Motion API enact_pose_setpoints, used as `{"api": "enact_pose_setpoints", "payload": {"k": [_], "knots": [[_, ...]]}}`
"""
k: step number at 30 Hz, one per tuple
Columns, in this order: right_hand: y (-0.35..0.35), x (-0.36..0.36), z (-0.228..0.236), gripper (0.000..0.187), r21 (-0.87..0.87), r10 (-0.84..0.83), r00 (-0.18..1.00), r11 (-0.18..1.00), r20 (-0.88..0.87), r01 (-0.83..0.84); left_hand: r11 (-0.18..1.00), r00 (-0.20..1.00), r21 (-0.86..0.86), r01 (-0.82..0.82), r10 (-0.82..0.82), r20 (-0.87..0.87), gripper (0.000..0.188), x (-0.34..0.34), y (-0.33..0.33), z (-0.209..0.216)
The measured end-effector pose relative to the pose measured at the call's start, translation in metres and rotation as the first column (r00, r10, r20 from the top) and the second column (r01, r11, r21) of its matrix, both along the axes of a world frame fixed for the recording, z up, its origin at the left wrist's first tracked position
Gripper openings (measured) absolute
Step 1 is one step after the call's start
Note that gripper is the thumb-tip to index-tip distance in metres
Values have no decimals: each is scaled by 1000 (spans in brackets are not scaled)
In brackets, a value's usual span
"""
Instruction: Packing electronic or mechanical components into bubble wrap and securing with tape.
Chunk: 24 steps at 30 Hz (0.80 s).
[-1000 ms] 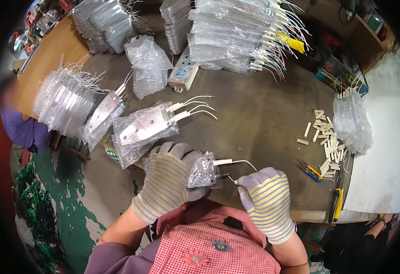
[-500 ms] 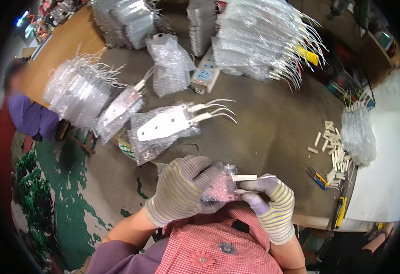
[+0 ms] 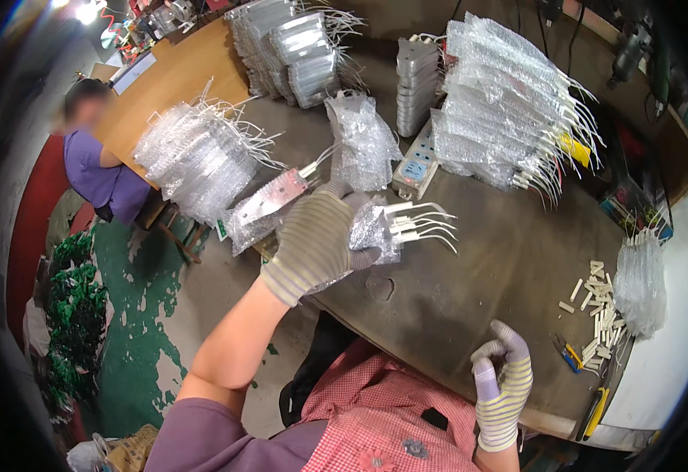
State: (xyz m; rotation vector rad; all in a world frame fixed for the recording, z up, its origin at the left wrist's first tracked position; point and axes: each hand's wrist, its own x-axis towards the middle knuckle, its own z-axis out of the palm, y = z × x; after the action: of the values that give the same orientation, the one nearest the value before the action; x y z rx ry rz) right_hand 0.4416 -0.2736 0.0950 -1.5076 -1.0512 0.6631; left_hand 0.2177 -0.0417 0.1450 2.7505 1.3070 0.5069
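Observation:
My left hand [image 3: 312, 240], in a striped knit glove, is closed over a bubble-wrapped metal plate [image 3: 374, 228] near the table's front edge. Several white ceramic sleeves with white wires [image 3: 430, 223] stick out to the right of it; another wrapped plate seems to lie beneath, mostly hidden by the hand. Just left lies one more wrapped plate [image 3: 275, 197] with its wires pointing up and right. My right hand [image 3: 504, 381], gloved alike, is raised over the front edge with nothing in it, its fingers bent and apart.
Stacks of bubble-wrapped plates stand at the left [image 3: 198, 161], back [image 3: 301, 59] and right back [image 3: 501, 102]. A power strip [image 3: 416, 165] lies behind my left hand. To the right are loose ceramic sleeves [image 3: 596, 318], pliers [image 3: 568, 354] and a yellow-black cutter [image 3: 593, 413]. A person [image 3: 100, 169] sits far left.
My left hand has carried the wrapped plate from in front of me forward onto the spot where another lay. The right hand has let go of its wires and moved away to the right.

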Motion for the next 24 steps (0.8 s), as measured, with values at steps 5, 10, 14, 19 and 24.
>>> {"api": "enact_pose_setpoints", "payload": {"k": [5,10,14,19,24], "knots": [[-21,-7,-30,37,139,-103,983,987,151,82,999,995,-54,6,-12,-99,75,-1,9,-5],[-14,-8,-20,28,277,-55,950,960,308,-34,991,985,-134,-3,-20,-170,93,-1,4,-9],[-10,-3,-8,27,299,-16,927,949,376,-105,983,986,-184,-2,-29,-166,91,0,7,-12],[-25,13,-16,11,372,-109,993,924,44,85,998,968,-52,39,-50,-244,91,21,-7,0],[-60,53,8,27,420,-422,899,842,120,339,821,822,-160,548,-564,-77,92,72,-50,-8]]}}
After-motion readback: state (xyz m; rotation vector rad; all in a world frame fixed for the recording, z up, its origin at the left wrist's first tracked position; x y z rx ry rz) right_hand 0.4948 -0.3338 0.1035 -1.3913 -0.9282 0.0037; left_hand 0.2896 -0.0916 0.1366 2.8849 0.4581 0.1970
